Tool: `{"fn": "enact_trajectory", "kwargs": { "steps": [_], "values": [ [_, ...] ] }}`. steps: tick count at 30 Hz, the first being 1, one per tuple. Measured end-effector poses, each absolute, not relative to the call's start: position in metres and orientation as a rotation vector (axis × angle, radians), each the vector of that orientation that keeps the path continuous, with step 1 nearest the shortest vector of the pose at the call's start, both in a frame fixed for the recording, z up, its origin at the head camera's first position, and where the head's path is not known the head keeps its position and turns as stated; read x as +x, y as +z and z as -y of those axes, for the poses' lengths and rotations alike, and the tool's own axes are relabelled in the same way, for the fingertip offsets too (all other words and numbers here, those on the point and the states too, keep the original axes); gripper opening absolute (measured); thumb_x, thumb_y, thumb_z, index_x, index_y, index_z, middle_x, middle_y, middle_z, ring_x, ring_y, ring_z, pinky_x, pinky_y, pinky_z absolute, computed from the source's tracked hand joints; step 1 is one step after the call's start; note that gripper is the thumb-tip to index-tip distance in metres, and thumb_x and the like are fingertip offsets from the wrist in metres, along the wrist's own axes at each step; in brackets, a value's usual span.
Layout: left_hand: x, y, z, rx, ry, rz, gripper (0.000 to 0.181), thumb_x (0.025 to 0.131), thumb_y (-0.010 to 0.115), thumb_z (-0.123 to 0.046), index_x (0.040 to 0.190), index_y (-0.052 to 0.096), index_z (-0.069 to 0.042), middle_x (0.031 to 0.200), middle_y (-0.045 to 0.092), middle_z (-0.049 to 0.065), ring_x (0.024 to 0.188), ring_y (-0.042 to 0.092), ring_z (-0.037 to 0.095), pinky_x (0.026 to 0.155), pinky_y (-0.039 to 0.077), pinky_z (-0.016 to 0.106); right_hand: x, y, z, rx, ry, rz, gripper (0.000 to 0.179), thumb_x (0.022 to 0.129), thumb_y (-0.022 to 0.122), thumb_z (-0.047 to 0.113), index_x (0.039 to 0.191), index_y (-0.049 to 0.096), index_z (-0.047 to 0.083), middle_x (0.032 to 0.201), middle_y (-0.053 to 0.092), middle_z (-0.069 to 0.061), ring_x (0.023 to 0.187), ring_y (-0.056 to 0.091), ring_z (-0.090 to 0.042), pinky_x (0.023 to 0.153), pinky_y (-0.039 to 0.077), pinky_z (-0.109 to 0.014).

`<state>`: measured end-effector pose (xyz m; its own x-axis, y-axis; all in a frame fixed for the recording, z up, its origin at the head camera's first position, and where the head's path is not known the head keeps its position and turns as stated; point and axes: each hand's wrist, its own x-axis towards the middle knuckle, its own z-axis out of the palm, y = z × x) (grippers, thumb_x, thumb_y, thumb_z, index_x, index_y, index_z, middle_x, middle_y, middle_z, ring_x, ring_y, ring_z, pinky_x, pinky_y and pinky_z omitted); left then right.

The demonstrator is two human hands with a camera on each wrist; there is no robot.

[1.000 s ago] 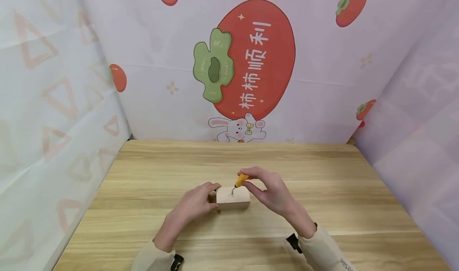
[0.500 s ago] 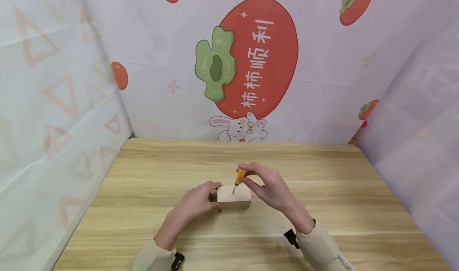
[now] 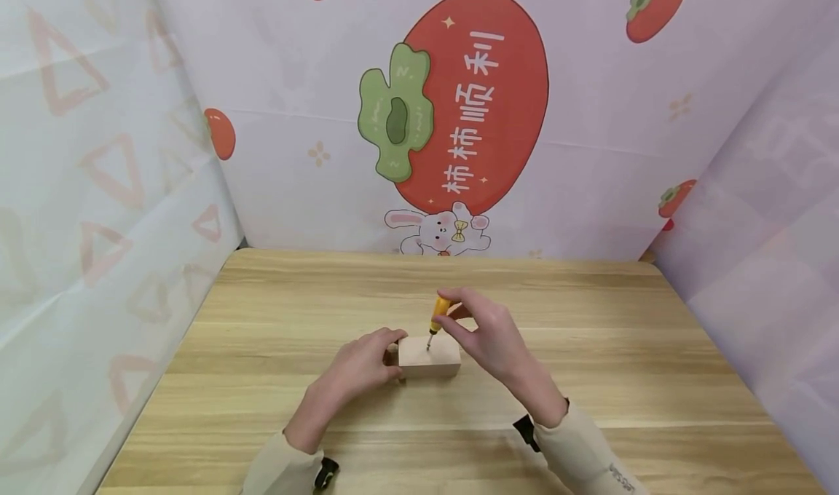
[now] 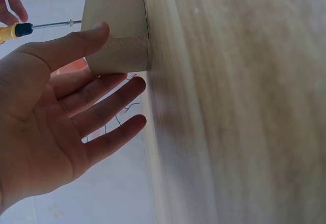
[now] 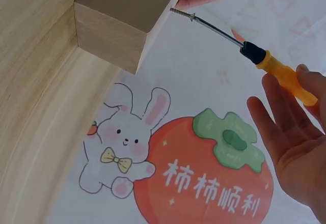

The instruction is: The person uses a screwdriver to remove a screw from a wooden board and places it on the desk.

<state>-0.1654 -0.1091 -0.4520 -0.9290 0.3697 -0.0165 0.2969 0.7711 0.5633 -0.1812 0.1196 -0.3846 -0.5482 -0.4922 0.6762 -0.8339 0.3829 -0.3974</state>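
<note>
A pale wooden block (image 3: pixel 429 357) lies on the table. My left hand (image 3: pixel 360 362) grips its left end between thumb and index finger; in the left wrist view the other fingers of this hand (image 4: pixel 56 112) spread out below the block (image 4: pixel 114 35). My right hand (image 3: pixel 494 335) pinches the yellow handle of a screwdriver (image 3: pixel 440 314), its shaft slanting down to the block's top. The right wrist view shows a threaded screw (image 5: pixel 182 14) at the tip of the screwdriver (image 5: pixel 285 74), its point right at the block's face.
The wood-grain table (image 3: pixel 275 298) runs back to a white printed cloth (image 3: pixel 275 189) with a persimmon and rabbit. Cloth also hangs at the left and right sides. Black straps (image 3: pixel 325 473) show at the sleeves.
The screwdriver has swung from a slant to more upright, its handle rising with my right hand. My left hand keeps its hold on the block. The whole head view has shifted slightly.
</note>
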Motion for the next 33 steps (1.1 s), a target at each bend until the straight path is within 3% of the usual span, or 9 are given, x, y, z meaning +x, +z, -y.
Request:
{"fn": "enact_trajectory", "kwargs": {
  "steps": [15,33],
  "values": [
    [-0.160,-0.447,0.108,0.580,0.889,-2.828,0.044,0.085,0.078,-0.015,0.126,0.062,-0.012,0.114,0.067,0.005,0.090,0.061,0.018,0.074,0.051,0.040,-0.176,-0.380,-0.104,1.051,1.114,2.199,0.028,0.082,0.078,0.002,0.109,0.067,0.003,0.090,0.072,-0.005,0.077,0.071,-0.014,0.071,0.059,-0.025],
    [-0.158,-0.443,0.107,0.606,0.828,-2.850,0.050,0.087,0.075,-0.013,0.133,0.058,-0.007,0.120,0.066,0.009,0.095,0.063,0.019,0.076,0.053,0.043,-0.173,-0.374,-0.107,1.091,1.239,2.275,0.029,0.086,0.072,-0.004,0.112,0.063,0.004,0.090,0.073,-0.007,0.079,0.075,-0.017,0.076,0.059,-0.026]
  ]
}}
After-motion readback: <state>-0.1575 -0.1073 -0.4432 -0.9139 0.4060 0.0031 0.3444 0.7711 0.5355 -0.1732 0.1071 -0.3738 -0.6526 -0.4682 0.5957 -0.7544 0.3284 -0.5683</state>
